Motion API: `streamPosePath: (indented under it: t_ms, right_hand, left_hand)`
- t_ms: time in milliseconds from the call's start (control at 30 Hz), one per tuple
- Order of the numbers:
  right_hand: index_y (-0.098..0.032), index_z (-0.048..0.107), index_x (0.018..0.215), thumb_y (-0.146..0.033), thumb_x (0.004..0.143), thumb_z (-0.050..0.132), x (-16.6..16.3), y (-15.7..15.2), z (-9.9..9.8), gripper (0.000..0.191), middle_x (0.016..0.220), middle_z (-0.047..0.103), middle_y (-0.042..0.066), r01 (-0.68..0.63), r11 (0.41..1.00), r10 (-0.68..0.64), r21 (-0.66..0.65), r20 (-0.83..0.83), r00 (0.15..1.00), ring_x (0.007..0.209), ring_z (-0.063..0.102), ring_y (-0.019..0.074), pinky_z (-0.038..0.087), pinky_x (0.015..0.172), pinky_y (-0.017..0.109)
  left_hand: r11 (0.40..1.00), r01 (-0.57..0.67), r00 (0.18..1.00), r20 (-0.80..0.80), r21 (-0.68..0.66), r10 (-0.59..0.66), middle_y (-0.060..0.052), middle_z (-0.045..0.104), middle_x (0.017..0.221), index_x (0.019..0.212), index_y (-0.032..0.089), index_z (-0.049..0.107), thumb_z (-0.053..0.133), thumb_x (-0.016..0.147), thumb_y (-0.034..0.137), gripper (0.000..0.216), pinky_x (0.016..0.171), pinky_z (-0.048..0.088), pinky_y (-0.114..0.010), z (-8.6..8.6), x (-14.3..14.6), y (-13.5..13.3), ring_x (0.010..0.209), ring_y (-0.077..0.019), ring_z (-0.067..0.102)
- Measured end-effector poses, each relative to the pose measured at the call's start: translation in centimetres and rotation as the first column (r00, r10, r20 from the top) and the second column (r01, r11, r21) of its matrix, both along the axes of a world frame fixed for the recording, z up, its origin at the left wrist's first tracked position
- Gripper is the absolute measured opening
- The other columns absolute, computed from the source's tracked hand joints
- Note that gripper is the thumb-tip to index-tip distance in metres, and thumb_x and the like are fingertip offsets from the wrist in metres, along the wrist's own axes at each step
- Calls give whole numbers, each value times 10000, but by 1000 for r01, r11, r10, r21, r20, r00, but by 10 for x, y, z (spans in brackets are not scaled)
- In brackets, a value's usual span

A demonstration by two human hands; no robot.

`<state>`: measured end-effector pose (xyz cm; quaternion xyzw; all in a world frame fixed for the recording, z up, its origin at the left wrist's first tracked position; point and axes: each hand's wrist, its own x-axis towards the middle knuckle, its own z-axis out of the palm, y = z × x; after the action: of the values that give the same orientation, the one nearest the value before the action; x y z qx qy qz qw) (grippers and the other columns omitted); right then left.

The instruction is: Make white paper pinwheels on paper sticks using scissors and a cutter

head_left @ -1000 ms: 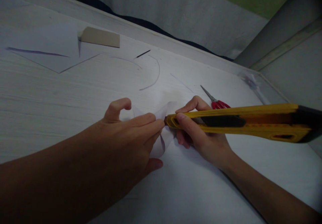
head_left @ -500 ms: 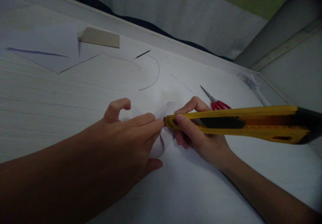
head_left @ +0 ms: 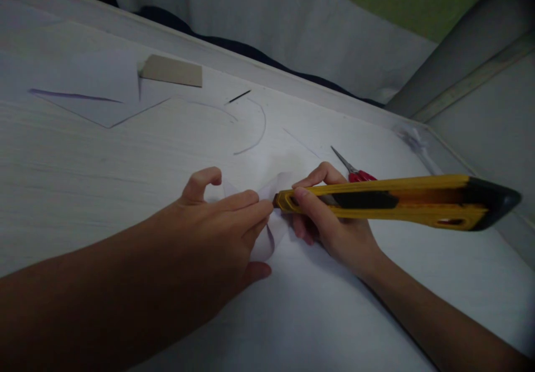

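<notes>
My right hand grips a long yellow and black utility knife near its tip, the handle sticking out to the right. The tip meets a small curled piece of white paper in the middle of the table. My left hand rests on that paper, fingers pressed together and pinching its folded edge right beside the knife tip. Both hands lie over a larger white sheet.
Red-handled scissors lie just behind my right hand. Cut white paper pieces and a brown card sit at the far left on the pale wooden table. A thin dark sliver lies farther back.
Both hands stay at the paper with the knife tip in place. The view has shifted slightly, and the knife handle now shows to its black end.
</notes>
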<state>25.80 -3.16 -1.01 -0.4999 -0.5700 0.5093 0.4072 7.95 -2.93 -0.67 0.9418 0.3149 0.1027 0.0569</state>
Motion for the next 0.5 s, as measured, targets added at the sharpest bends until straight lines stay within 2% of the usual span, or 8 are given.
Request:
streamPosePath:
  t_ms: [100,200,267,333,400,433,500]
  right_hand:
    - [-215,354,789,-311,786,435,-2,2,-1,126,412,441,-98,55,998,-55,7,-54,997,311,341,50,251,309,152]
    - [-222,364,823,-330,777,442,-4,5,3,141,406,434,-103,133,988,-130,79,-37,991,296,336,49,236,296,143]
    - [-223,393,890,-330,771,452,-2,7,9,171,438,445,-92,160,969,-169,189,37,985,325,369,55,260,313,148]
    - [-218,438,951,-320,768,458,6,10,16,211,512,471,-64,152,922,-221,356,163,961,387,413,64,313,361,169]
    - [-211,498,958,-307,768,461,17,14,23,217,616,503,-24,67,844,-282,532,334,900,464,449,75,363,436,199]
    - [-211,521,956,-299,768,463,23,15,26,216,673,516,-5,-29,805,-291,593,437,851,513,466,85,380,482,215]
    - [-221,527,995,-265,781,452,35,19,29,231,751,519,21,-275,756,-263,594,660,703,626,489,112,389,572,240]
  left_hand:
    - [1000,-14,1000,-27,-1,14,-16,545,802,820,203,574,471,730,329,186,872,184,-487,11,2,0,756,-187,480]
    - [998,24,999,-33,-55,-26,-9,548,827,810,194,571,479,743,321,170,874,182,-467,18,1,0,783,-174,481]
    - [996,41,999,-22,-82,-43,-9,551,846,834,189,565,467,761,324,182,878,163,-465,20,-1,0,803,-171,480]
    - [995,44,999,-4,-94,-44,-12,553,880,881,190,554,444,779,333,208,880,137,-471,21,-3,-1,843,-177,474]
    - [993,58,998,-1,-99,-58,-22,551,923,928,192,540,420,793,340,233,872,115,-491,22,-4,-1,894,-194,458]
    - [993,69,998,-8,-97,-70,-29,549,937,942,192,534,411,798,340,241,864,112,-502,23,-5,-2,915,-204,449]
    - [993,84,996,-33,-82,-87,-43,544,948,938,183,535,396,804,330,243,850,119,-518,25,-5,-3,940,-220,435]
